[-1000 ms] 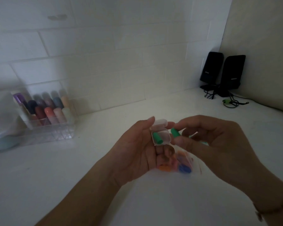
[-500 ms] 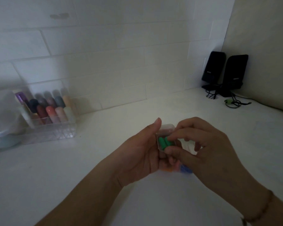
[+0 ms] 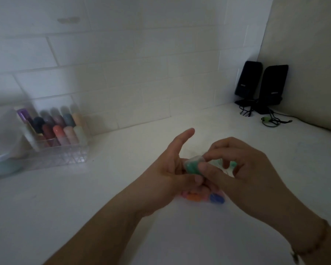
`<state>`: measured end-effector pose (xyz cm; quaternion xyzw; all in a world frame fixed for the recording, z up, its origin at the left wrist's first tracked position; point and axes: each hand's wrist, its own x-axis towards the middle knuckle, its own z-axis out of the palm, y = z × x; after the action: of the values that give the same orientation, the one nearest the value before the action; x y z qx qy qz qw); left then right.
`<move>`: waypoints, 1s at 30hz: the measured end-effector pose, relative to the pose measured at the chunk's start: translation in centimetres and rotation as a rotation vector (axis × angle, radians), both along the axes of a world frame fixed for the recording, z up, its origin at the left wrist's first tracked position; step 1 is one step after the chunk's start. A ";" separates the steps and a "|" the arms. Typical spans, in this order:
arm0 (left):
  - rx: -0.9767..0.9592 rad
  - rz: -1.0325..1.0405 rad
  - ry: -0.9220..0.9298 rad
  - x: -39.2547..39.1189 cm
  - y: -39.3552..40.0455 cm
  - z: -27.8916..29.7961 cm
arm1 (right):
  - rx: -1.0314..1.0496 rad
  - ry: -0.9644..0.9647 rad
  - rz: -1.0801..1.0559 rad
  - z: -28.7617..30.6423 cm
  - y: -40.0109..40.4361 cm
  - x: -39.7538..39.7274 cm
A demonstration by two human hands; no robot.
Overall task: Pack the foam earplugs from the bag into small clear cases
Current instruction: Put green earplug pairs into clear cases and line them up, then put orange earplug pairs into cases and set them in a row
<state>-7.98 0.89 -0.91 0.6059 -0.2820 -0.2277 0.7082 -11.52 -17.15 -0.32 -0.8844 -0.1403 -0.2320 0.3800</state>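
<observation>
A small clear case (image 3: 194, 165) with green foam earplugs inside sits between both hands above the white counter. My left hand (image 3: 172, 169) cradles it from the left in curled fingers, the thumb sticking up straight. My right hand (image 3: 243, 169) pinches the case from the right with thumb and forefinger over its lid. Under the hands lies the clear bag (image 3: 203, 197) with orange, pink and blue earplugs, mostly hidden. A green shape shows behind my right fingers; it is too blurred to identify.
A clear organiser (image 3: 59, 142) with several coloured capsule-shaped items stands at the back left by the tiled wall. Two black speakers (image 3: 262, 85) with cables occupy the back right corner. A pale container (image 3: 0, 150) sits at the far left.
My right hand put the second green earplug into the case, and the lid has come down over the earplugs. My left thumb has lifted off the case.
</observation>
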 end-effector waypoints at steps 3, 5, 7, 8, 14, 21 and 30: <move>0.032 0.123 -0.132 -0.5 -0.8 0.2 | 0.109 -0.006 0.039 0.9 0.2 -0.3; 0.090 0.312 -0.382 -0.7 -1.3 -0.1 | 0.291 0.006 0.029 2.2 -0.5 -0.3; 0.263 0.459 -0.774 -0.5 -1.4 -0.5 | 0.494 0.014 0.001 3.3 -2.7 0.1; 0.374 0.473 -0.938 -0.3 -1.5 -0.9 | 0.551 0.002 -0.017 3.5 -4.1 0.5; 0.805 0.327 -1.254 0.3 -3.3 -3.5 | 0.429 0.079 -0.300 1.5 -10.8 2.9; 0.784 0.362 -1.231 1.6 -1.8 -3.5 | 0.122 0.479 -0.450 0.0 -13.5 3.0; 0.711 0.441 -1.316 0.5 -5.2 -1.6 | -0.122 0.626 -0.474 -0.2 -12.9 3.1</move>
<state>-7.52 -4.28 -2.49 0.8490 -0.4272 0.2482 0.1872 -8.45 -30.05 -0.52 -0.9412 0.1766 -0.0238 0.2870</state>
